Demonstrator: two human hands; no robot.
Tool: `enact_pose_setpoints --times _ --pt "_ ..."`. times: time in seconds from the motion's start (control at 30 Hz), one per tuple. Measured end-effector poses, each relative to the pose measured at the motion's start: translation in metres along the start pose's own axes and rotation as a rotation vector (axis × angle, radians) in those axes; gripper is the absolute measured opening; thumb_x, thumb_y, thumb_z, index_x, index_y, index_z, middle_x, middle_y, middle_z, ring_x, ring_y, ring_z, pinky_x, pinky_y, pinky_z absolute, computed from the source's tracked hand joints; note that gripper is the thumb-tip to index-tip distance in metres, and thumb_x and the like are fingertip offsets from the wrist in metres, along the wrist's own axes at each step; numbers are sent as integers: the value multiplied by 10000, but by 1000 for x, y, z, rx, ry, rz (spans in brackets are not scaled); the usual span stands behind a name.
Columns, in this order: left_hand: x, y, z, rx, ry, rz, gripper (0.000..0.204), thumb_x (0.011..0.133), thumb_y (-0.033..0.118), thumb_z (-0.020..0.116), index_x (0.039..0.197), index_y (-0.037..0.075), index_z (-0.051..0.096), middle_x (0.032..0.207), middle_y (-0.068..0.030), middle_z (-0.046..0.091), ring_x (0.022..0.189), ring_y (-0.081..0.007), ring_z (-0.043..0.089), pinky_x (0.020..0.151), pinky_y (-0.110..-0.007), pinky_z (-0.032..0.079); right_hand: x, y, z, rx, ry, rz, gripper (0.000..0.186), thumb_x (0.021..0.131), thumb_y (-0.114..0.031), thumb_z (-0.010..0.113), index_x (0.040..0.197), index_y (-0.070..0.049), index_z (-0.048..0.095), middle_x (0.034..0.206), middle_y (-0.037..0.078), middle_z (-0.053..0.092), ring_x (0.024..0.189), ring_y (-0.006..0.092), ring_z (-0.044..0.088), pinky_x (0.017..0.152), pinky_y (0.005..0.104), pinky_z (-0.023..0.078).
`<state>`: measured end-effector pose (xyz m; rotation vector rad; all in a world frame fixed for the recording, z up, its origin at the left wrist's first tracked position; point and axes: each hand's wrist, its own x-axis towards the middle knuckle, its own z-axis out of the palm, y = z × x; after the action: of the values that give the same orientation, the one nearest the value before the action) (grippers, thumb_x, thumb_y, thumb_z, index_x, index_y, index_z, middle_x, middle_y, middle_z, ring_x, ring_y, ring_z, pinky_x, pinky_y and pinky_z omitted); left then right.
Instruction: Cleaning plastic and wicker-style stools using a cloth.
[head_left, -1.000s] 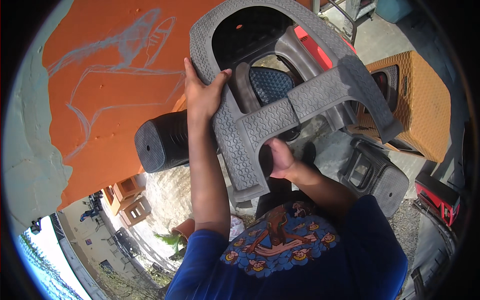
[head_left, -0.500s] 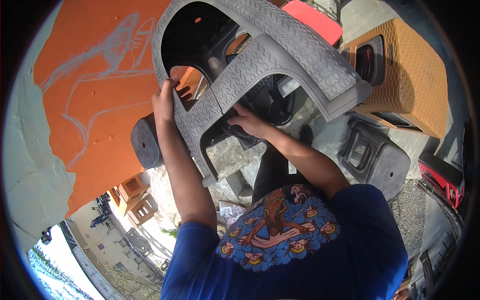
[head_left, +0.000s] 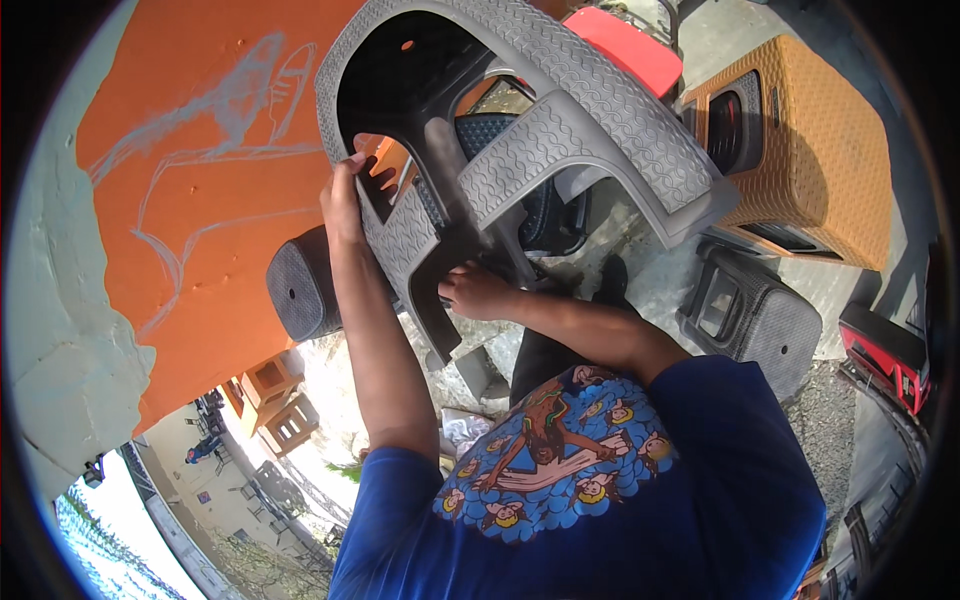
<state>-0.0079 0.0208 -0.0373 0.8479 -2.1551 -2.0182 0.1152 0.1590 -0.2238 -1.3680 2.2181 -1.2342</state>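
A grey plastic stool (head_left: 620, 110) with a woven pattern is held up on its side, its dark hollow inside showing. The lower side panel is split through, with a gap between the left part (head_left: 400, 240) and the right part (head_left: 530, 150). My left hand (head_left: 343, 205) is closed round the left edge of the panel, fingers reaching through an opening. Lower down, my right hand (head_left: 478, 293) has its fingers curled at the inner edge of the left part, beside the split. Its fingertips are partly hidden.
At the right stand a tan woven-pattern stool (head_left: 830, 150) and another grey stool (head_left: 755, 320). A dark grey stool (head_left: 300, 290) sits by the orange wall (head_left: 230, 230) at left. Beyond the held stool lies a red seat (head_left: 625, 50). Brown stools (head_left: 288, 425) stand lower left.
The crack in the side panel has widened into an open gap. My right hand has moved down and left, toward me. The left hand and the stool have shifted slightly right.
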Motion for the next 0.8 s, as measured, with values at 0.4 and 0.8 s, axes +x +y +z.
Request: enact_pose_setpoints --times 0.4,0.8 --pt "11 3 -10 228 153 46 428 825 371 660 1020 -10 672 836 -86 614 705 -198 639 602 -312 501 -86 32 -83 9 678 284 474 723 -126 704 1178 -77 583 955 150 652 885 364 628 818 457 513" --pt "26 20 55 123 157 81 408 780 301 747 947 -71 714 900 -98 682 772 -166 627 720 -303 499 -53 42 -60 -602 302 171 447 848 -424 629 1087 -49 680 1362 121 513 1241 320 439 981 559 344"
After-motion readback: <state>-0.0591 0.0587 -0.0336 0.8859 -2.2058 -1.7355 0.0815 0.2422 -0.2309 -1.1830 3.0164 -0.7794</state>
